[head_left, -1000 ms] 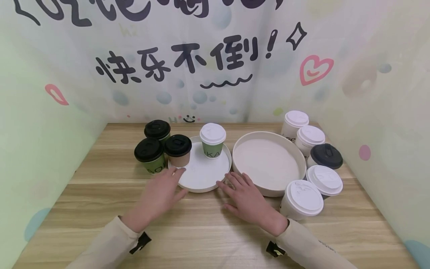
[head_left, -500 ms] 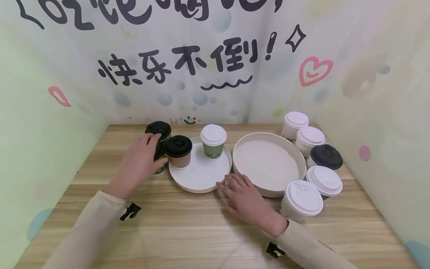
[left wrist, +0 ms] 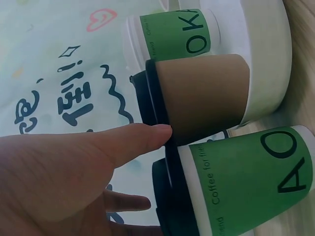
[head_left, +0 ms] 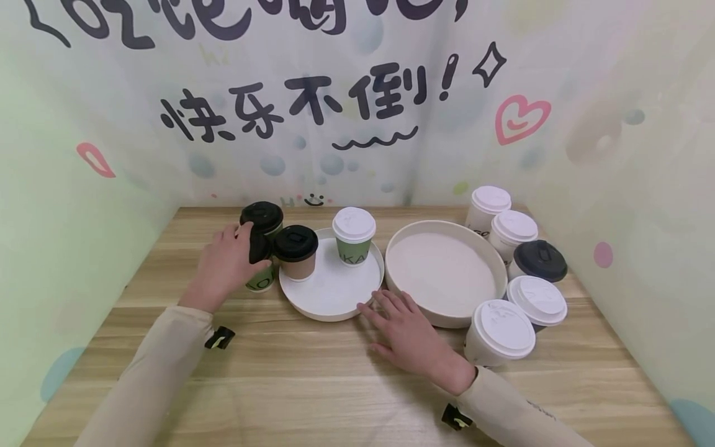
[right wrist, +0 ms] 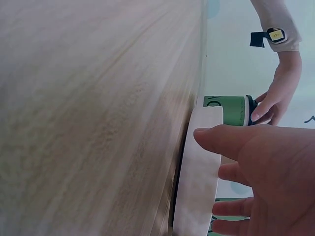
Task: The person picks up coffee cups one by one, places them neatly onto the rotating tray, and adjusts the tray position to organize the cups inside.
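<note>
My left hand (head_left: 222, 264) grips the black lid of a green-sleeved paper coffee cup (head_left: 260, 277), standing on the table at the left. In the left wrist view the thumb (left wrist: 147, 135) lies at the lid's edge, while the other fingers pass behind the lid. Right beside it, a brown cup with a black lid (head_left: 298, 264) stands in a round white tray (head_left: 329, 298). Also in that tray is a green-sleeved cup with a white lid (head_left: 353, 248). My right hand (head_left: 410, 338) rests with spread, relaxed fingers at the tray's front right rim.
Behind the gripped cup stands another black-lidded cup (head_left: 262, 214). A larger, deeper cream tray (head_left: 447, 321) sits right of the white one. Several lidded cups line its right side, among them a dark-lidded one (head_left: 539, 261) and a white-lidded one (head_left: 499, 332). A printed cloth (head_left: 313, 174) hangs behind.
My left hand has moved left and back from the brown cup at the white tray to the front green cup and taken hold of its lid. The right hand stays put.
</note>
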`<state>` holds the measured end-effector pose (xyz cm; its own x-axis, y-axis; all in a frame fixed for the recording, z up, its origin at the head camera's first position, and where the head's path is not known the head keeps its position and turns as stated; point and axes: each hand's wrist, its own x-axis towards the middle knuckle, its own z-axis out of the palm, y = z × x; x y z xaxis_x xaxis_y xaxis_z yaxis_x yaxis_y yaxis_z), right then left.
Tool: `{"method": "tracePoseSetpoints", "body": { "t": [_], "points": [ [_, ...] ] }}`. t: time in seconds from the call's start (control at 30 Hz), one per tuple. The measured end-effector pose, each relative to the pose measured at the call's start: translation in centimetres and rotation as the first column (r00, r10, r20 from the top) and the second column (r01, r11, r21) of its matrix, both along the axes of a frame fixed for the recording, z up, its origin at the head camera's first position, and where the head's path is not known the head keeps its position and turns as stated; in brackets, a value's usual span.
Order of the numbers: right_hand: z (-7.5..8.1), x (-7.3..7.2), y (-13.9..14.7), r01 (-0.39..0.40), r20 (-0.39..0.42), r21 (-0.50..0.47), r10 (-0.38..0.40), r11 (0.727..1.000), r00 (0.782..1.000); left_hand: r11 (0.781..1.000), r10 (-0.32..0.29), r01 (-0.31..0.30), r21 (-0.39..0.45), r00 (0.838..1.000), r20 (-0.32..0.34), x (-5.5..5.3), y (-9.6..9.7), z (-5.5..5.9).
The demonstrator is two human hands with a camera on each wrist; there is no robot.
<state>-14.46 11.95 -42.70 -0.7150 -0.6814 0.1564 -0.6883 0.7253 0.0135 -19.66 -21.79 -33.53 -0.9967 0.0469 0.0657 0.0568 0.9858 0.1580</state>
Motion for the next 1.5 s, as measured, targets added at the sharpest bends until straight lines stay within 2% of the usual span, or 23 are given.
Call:
{"method": "tracePoseSetpoints", "body": {
  "t": [0.27,0.63,0.9,1.17,1.5],
  "points": [
    [0.0,0.1,-0.1,0.006,0.008,0.015,-0.006,1.000,1.000,1.000,0.013,-0.013,0.019,1.000,0.012,-0.2,-0.4,-0.7],
    [-0.2,0.1,-0.1,0.009,0.013,-0.002,-0.009,1.000,1.000,0.999,0.013,-0.013,0.033,1.000,0.012,-0.4,-0.5,-1.1],
    [-0.2,0.2,-0.1,0.008,0.007,-0.003,-0.008,1.000,1.000,0.999,0.023,-0.022,0.050,1.000,-0.015,-0.4,-0.6,-1.3],
    [-0.2,0.2,-0.1,0.002,0.008,-0.017,-0.002,1.000,1.000,0.997,0.037,-0.035,0.069,0.999,-0.033,-0.1,-0.6,-1.1],
    [-0.3,0.2,0.0,0.009,0.003,-0.013,-0.009,1.000,1.000,0.997,0.036,-0.033,0.071,0.998,-0.053,0.6,-0.4,-0.1]
  ]
}}
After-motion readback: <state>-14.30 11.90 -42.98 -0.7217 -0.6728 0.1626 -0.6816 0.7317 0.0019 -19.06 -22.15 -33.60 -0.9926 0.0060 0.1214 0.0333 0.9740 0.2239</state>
